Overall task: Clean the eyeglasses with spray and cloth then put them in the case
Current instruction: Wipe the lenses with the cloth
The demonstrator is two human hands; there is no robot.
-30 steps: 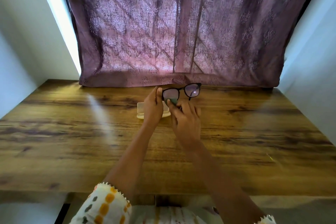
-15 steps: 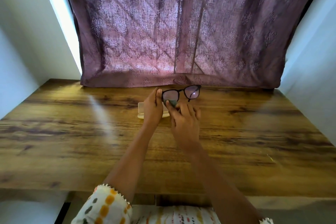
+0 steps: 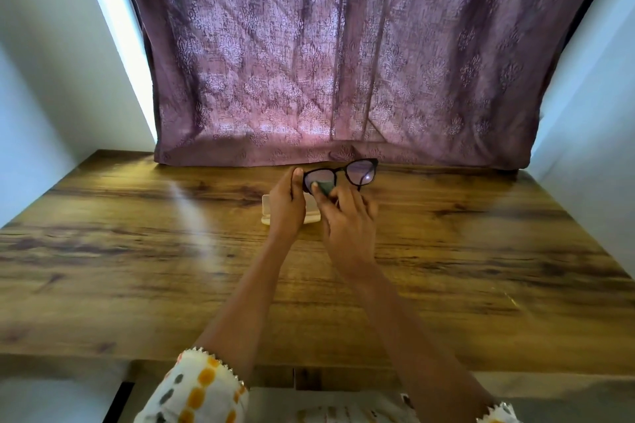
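Note:
Dark-framed eyeglasses [image 3: 359,172] are held up above the far middle of the wooden table [image 3: 137,268], lenses facing me. My left hand [image 3: 287,206] grips the frame at its left end. My right hand [image 3: 347,221] pinches a small dark green cloth [image 3: 324,186] against the left lens. A pale open case [image 3: 266,208] lies on the table just behind and below both hands, mostly hidden by them. No spray bottle is in view.
A purple patterned curtain [image 3: 343,62] hangs along the table's far edge, its hem resting on the wood. White walls [image 3: 44,79] close in on both sides. My patterned sleeves show at the bottom edge.
The glasses stay held in the same place. My right hand has shifted slightly with the cloth over the left lens. The view has moved a little.

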